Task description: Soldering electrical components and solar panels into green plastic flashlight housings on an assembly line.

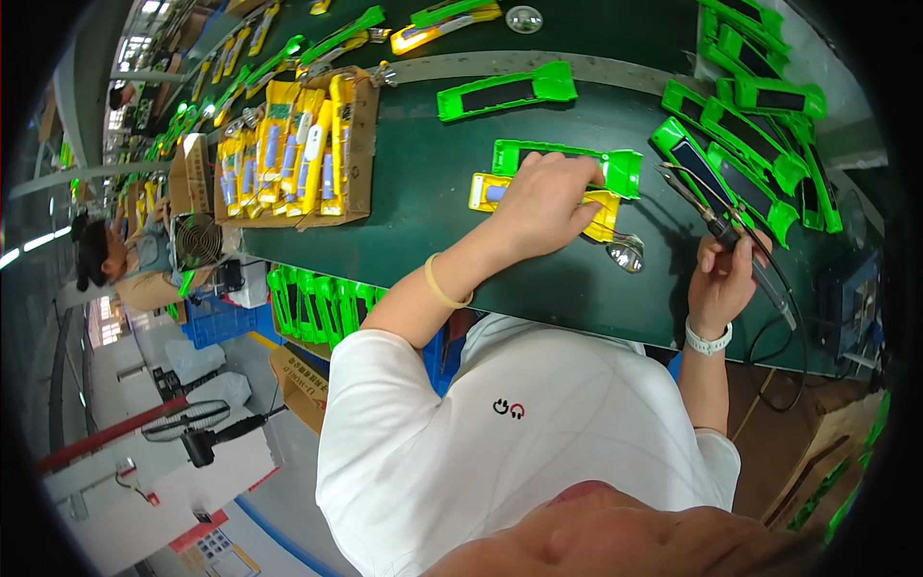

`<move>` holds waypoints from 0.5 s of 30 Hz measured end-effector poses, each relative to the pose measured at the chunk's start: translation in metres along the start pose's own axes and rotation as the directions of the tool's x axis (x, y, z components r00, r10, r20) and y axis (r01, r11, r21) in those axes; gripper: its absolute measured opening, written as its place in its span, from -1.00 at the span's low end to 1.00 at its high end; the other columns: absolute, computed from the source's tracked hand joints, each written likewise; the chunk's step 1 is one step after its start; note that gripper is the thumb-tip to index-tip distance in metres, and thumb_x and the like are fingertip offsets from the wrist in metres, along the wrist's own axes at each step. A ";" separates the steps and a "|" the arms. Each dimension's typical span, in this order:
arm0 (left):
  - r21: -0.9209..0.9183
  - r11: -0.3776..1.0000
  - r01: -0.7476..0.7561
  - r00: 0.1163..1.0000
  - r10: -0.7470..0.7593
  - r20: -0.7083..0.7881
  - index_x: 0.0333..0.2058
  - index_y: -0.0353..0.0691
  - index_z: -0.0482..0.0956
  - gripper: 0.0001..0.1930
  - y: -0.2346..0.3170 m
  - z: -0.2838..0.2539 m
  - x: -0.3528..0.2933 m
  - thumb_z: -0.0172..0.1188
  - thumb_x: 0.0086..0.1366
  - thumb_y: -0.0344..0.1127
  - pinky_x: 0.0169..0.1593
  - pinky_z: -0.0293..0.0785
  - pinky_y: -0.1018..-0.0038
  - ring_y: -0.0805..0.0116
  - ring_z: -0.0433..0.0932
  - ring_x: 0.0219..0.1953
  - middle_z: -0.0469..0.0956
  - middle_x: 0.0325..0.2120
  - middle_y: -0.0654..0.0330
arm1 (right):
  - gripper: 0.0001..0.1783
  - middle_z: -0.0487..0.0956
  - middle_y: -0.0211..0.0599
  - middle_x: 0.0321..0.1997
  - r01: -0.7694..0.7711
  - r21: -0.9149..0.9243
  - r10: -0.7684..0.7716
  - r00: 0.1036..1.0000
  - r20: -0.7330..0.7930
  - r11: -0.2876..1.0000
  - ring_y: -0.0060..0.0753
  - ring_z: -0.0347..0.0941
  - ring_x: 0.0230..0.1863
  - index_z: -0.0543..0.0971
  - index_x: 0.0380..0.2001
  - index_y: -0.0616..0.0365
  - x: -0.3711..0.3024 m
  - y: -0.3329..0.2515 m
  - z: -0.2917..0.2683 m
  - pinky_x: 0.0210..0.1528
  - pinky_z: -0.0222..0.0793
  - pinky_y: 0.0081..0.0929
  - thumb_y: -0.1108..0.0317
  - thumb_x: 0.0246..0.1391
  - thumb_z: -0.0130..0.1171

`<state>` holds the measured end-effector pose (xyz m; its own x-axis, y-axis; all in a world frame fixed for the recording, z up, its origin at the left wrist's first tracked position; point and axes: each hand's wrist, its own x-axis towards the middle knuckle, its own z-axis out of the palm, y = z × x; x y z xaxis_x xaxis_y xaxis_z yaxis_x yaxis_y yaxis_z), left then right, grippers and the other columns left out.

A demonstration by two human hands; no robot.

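Note:
My left hand (553, 207) lies over a green plastic casing (622, 171) and a yellow casing (604, 216) placed side by side on the bench. Its fingers are curled together at the casings; what they pinch is hidden. Part of a blue-purple cylindrical cell (495, 193) shows in the yellow casing, left of the hand. A shiny round reflector (626, 252) sits at the yellow casing's right end, with thin wire near it. To the right, my right hand (726, 279) grips a soldering iron (721, 228), its tip pointing up and left toward the casings.
Beyond lies another green casing (507, 91) with a dark panel. Many more green casings (755, 144) are heaped at the right. A cardboard box (361, 144) of yellow casings stands left. The iron's cable (800, 370) loops at the right edge. A person (144, 250) sits far left.

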<state>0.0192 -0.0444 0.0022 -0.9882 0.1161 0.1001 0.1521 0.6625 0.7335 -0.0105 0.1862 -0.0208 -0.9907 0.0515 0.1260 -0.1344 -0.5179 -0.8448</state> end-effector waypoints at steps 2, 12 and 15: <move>0.263 0.943 -0.205 0.959 0.247 -0.139 -0.50 -0.20 0.46 -0.92 -0.007 0.011 -0.001 0.18 0.01 -0.39 -0.36 0.28 0.34 0.22 0.36 -0.52 0.39 -0.62 0.19 | -0.84 0.36 -0.30 -0.43 -0.005 -0.008 0.005 1.000 0.003 1.000 -0.54 0.21 -0.65 0.28 -0.26 0.13 0.001 -0.001 0.001 -0.63 0.17 -0.66 0.34 0.12 -0.04; 0.138 0.990 0.002 0.974 0.030 -0.226 -0.48 -0.19 0.50 -0.95 -0.007 0.007 -0.001 0.14 0.02 -0.41 -0.38 0.39 0.32 0.15 0.46 -0.46 0.48 -0.59 0.16 | -0.78 0.38 -0.34 -0.50 -0.103 -0.296 0.164 0.968 0.191 0.950 -0.59 0.25 -0.65 0.23 -0.28 0.13 0.013 -0.018 0.008 -0.64 0.14 -0.66 0.44 0.07 0.05; 0.219 0.975 -0.031 0.984 0.068 -0.163 -0.52 -0.18 0.52 -0.97 -0.008 0.005 -0.002 0.14 0.00 -0.41 -0.38 0.39 0.31 0.16 0.46 -0.48 0.47 -0.60 0.16 | -0.75 0.39 -0.35 -0.53 -0.119 -0.360 0.252 0.902 0.349 0.925 -0.65 0.25 -0.65 0.21 -0.28 0.13 0.023 -0.013 0.009 -0.62 0.14 -0.71 0.48 0.05 0.07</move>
<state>0.0200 -0.0464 -0.0069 -0.9654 0.0389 0.2580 0.1834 0.8044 0.5650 -0.0318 0.1861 -0.0022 -0.9203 -0.3824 0.0823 -0.0142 -0.1775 -0.9840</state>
